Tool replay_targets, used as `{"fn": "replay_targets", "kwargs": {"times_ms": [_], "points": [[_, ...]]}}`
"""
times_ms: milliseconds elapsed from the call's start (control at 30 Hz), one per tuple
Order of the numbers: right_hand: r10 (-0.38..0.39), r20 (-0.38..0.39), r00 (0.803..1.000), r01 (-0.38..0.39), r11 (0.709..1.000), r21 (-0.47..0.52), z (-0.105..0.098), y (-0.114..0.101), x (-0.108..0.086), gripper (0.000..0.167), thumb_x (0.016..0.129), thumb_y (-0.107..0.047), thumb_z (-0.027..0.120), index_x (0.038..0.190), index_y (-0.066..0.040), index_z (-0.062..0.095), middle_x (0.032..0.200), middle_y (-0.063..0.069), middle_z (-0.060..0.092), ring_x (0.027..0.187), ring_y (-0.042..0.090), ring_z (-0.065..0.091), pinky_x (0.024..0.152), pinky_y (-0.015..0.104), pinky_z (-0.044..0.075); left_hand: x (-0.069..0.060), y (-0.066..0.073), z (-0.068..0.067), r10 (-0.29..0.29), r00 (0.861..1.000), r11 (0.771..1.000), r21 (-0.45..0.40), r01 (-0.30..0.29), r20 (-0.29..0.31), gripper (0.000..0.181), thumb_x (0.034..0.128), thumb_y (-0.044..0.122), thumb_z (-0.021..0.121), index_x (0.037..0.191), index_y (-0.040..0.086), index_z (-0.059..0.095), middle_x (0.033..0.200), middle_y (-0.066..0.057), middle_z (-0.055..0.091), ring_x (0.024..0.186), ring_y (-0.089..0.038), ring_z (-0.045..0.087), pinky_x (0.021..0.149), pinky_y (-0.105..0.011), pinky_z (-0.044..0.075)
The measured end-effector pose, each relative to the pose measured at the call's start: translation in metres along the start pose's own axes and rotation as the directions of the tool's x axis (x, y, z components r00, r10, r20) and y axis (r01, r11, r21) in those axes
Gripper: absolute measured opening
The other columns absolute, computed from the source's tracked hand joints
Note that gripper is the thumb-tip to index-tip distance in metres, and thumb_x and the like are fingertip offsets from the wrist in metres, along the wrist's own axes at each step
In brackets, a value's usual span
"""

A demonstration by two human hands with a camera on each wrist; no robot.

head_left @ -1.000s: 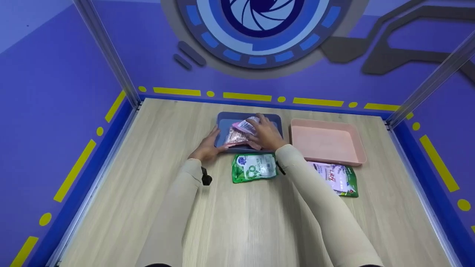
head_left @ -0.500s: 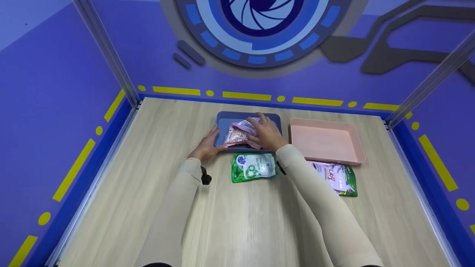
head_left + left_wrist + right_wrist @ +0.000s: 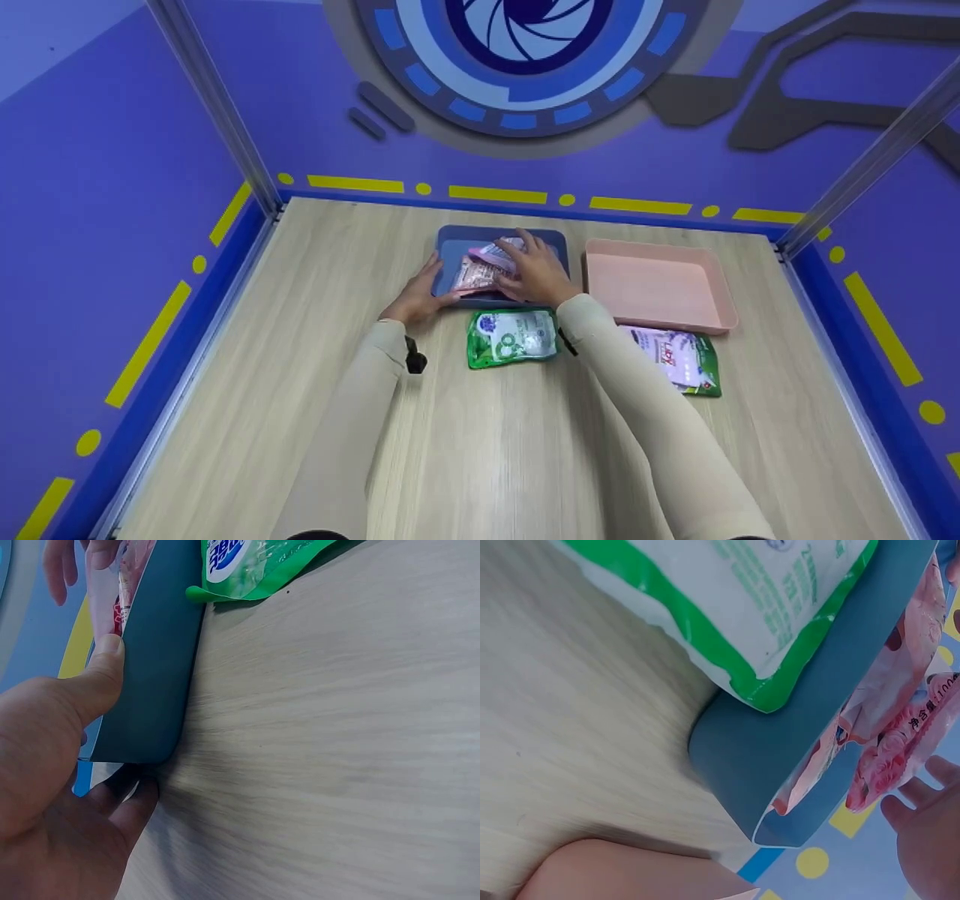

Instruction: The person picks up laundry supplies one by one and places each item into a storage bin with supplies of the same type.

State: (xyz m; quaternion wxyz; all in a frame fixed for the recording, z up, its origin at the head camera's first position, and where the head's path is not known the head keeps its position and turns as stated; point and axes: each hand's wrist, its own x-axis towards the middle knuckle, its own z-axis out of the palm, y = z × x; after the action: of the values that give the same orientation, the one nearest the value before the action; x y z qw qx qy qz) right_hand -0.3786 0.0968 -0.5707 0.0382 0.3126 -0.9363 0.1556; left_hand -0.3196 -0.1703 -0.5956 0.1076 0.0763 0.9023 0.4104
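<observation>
Pink plastic packets point(image 3: 477, 274) lie heaped in a blue tray point(image 3: 454, 255); one shows rose pictures and print in the right wrist view. My left hand point(image 3: 417, 297) holds the tray's near left corner. Its thumb lies on the front rim beside a packet, and its fingers are along the left side. Over the tray, my right hand point(image 3: 538, 268) rests on the packets with its fingers spread. The fingertips point(image 3: 915, 793) touch the edge of the tilted rose-printed packet point(image 3: 904, 754). Part of the heap is hidden beneath this hand.
A green and white pouch point(image 3: 513, 337) lies just in front of the blue tray. To the right stands a pink tray point(image 3: 660, 289), with a purple and green pouch point(image 3: 679, 361) before it. Blue walls point(image 3: 112, 187) bound the wooden table point(image 3: 480, 450).
The right thumb shifts slightly over the packets. Both hands otherwise stay at the blue tray, and the trays and pouches keep their places.
</observation>
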Motion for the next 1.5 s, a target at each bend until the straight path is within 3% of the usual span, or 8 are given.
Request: {"fn": "replay_targets", "kwargs": {"times_ms": [333,700,867,1300,1500], "points": [[0.008,0.010,1.000,-0.008,1.000,0.007,0.003,0.000,-0.005,0.070,0.095,-0.050,0.067,0.157,-0.028,0.043,0.166,0.017,0.025,0.149,0.041,0.028,0.118,0.066,0.026,0.000,-0.001,-0.001,-0.004,1.000,1.000,0.010,0.004,0.003,0.084,0.1006,0.029,0.068,0.162,-0.001,0.020,0.173,-0.013,0.000,0.157,-0.032,0.007,0.127,-0.044,0.012],[-0.075,-0.028,0.997,0.075,0.997,0.021,0.003,-0.003,-0.022,0.070,0.095,-0.054,0.066,0.155,-0.025,0.047,0.163,0.021,0.029,0.147,0.043,0.031,0.118,0.065,0.028,-0.001,-0.001,0.002,-0.043,0.999,0.999,-0.019,0.043,0.014,0.083,0.1017,0.030,0.066,0.165,0.006,0.017,0.173,-0.004,-0.003,0.158,-0.026,0.004,0.127,-0.042,0.011],[-0.089,-0.015,0.996,0.089,0.996,0.019,0.000,-0.005,-0.031,0.071,0.095,-0.057,0.065,0.156,-0.027,0.045,0.167,0.015,0.024,0.147,0.043,0.030,0.119,0.065,0.026,-0.001,-0.001,0.001,-0.054,0.998,0.998,-0.043,0.054,0.008,0.085,0.1010,0.029,0.067,0.165,0.006,0.016,0.173,-0.004,-0.003,0.158,-0.027,0.004,0.128,-0.044,0.010],[-0.148,-0.008,0.989,0.148,0.989,0.011,-0.006,-0.015,-0.049,0.074,0.094,-0.061,0.064,0.158,-0.030,0.043,0.167,0.013,0.026,0.151,0.039,0.025,0.116,0.070,0.027,-0.004,0.000,0.001,-0.032,0.999,0.998,-0.058,0.031,-0.006,0.086,0.1003,0.027,0.068,0.164,0.003,0.017,0.173,-0.007,-0.002,0.158,-0.029,0.005,0.127,-0.043,0.010],[-0.189,-0.025,0.982,0.189,0.982,0.008,-0.005,-0.018,-0.057,0.077,0.092,-0.055,0.070,0.159,-0.032,0.041,0.167,0.013,0.027,0.149,0.037,0.028,0.118,0.066,0.027,-0.002,-0.001,0.001,-0.025,1.000,0.999,-0.048,0.025,-0.001,0.086,0.1005,0.027,0.068,0.164,0.003,0.016,0.173,-0.007,-0.002,0.158,-0.029,0.004,0.128,-0.043,0.010]]}}
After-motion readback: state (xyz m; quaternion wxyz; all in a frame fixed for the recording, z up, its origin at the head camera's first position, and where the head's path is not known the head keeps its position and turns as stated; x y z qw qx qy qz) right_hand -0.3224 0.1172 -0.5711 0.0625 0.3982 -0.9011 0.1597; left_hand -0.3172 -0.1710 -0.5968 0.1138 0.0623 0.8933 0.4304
